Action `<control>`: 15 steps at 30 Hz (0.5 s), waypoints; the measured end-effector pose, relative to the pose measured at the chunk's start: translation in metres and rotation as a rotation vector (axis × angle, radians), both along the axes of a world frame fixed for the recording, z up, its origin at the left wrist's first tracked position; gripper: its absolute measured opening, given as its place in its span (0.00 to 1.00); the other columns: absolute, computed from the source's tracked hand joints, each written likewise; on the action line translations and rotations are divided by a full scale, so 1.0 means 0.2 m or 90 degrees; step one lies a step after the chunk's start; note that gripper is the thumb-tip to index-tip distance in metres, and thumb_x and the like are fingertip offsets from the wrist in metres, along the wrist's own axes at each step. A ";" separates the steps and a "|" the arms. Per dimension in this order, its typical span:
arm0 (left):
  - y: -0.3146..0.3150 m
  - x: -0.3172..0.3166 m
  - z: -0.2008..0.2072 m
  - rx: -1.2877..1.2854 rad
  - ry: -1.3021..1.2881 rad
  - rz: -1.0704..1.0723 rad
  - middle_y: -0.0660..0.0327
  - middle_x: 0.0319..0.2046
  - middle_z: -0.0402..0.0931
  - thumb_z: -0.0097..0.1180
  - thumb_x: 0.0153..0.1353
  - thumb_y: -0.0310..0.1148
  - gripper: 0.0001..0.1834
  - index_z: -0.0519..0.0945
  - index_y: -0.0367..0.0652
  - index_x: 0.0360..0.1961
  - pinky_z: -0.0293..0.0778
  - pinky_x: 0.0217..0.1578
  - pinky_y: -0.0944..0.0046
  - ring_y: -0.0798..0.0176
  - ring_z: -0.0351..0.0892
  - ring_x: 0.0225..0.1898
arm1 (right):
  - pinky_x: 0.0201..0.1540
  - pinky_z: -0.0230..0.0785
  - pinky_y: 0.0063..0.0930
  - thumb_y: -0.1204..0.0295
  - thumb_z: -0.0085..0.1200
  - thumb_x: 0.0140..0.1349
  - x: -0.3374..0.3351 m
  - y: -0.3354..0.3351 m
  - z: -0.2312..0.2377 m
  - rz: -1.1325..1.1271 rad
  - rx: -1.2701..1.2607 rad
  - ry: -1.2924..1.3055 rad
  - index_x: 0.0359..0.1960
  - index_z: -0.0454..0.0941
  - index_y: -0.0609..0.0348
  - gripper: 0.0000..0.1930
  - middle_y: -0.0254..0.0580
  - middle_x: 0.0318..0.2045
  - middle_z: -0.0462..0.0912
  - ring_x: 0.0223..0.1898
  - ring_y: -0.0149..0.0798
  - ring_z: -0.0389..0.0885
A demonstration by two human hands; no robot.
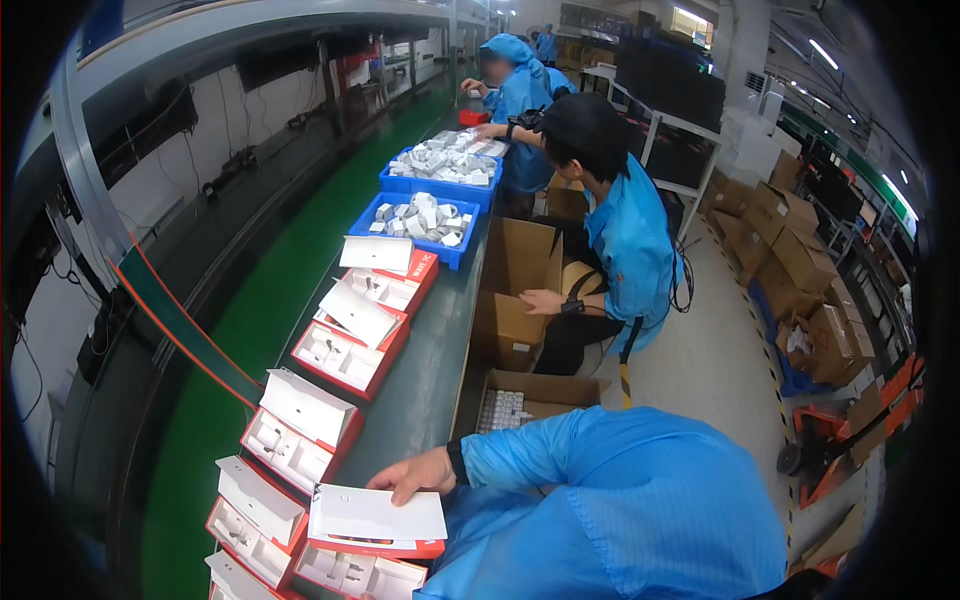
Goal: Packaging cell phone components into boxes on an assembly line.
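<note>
My right hand (415,477) reaches in from the right in a blue sleeve with a dark cuff. Its thumb lies on top of a white flat box lid (370,518) with a red front edge, and the fingers curl round the far side. Just below the lid is an open box with a white compartment tray (355,572), partly cut off by the lower edge. To its left stands another open red box (250,540) with a tilted white panel. My left hand is not visible.
More open red boxes (365,360) line the bench beside a green strip (220,360). Beyond them are blue bins (455,258) of small white parts. Co-workers in blue (630,250) sit and stand along the right. Cardboard cartons (550,390) stand beside the bench.
</note>
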State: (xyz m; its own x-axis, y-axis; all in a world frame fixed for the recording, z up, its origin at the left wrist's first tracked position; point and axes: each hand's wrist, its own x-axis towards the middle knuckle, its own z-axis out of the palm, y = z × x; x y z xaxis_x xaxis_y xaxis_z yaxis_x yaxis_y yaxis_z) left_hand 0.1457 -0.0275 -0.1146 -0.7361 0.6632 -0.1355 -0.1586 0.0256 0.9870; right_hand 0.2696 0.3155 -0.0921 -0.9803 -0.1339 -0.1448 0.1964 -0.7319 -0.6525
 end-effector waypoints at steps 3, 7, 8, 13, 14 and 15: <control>-0.05 -0.02 -0.03 -0.028 0.070 -0.018 0.38 0.67 0.70 0.35 0.80 0.32 0.24 0.75 0.32 0.67 0.63 0.71 0.46 0.37 0.69 0.69 | 0.68 0.73 0.42 0.69 0.70 0.59 -0.02 -0.01 0.02 0.014 0.000 0.005 0.75 0.59 0.71 0.45 0.53 0.67 0.75 0.64 0.44 0.79; 0.04 0.01 0.23 -0.058 0.127 -0.097 0.42 0.66 0.70 0.45 0.77 0.41 0.30 0.67 0.30 0.71 0.69 0.67 0.46 0.44 0.72 0.65 | 0.68 0.72 0.41 0.69 0.71 0.60 -0.02 -0.01 0.01 0.019 -0.004 -0.001 0.75 0.59 0.72 0.45 0.53 0.68 0.73 0.65 0.43 0.77; 0.06 0.03 0.27 -0.066 0.141 -0.117 0.42 0.65 0.70 0.48 0.76 0.44 0.32 0.65 0.30 0.72 0.71 0.66 0.46 0.45 0.73 0.65 | 0.69 0.70 0.40 0.69 0.71 0.60 -0.02 -0.01 0.01 0.026 -0.004 0.001 0.75 0.58 0.72 0.46 0.52 0.69 0.72 0.67 0.43 0.75; 0.09 0.08 0.29 -0.015 -0.064 -0.035 0.44 0.66 0.69 0.48 0.76 0.47 0.34 0.64 0.32 0.72 0.70 0.66 0.45 0.47 0.72 0.66 | 0.69 0.70 0.41 0.69 0.71 0.60 -0.01 -0.01 0.01 0.020 0.000 0.003 0.75 0.58 0.72 0.45 0.53 0.68 0.72 0.67 0.43 0.75; 0.09 0.09 0.30 -0.011 -0.048 -0.038 0.45 0.67 0.68 0.49 0.76 0.48 0.34 0.64 0.32 0.72 0.70 0.67 0.45 0.47 0.72 0.66 | 0.69 0.70 0.41 0.70 0.71 0.60 -0.01 -0.01 0.01 0.022 0.002 0.008 0.75 0.58 0.72 0.45 0.53 0.68 0.73 0.67 0.43 0.75; 0.10 0.09 0.31 -0.015 -0.049 -0.036 0.45 0.67 0.68 0.49 0.76 0.48 0.34 0.64 0.32 0.72 0.70 0.67 0.45 0.47 0.72 0.66 | 0.69 0.70 0.41 0.70 0.71 0.60 -0.02 -0.02 0.01 0.024 -0.002 0.007 0.75 0.58 0.72 0.45 0.53 0.68 0.73 0.67 0.43 0.75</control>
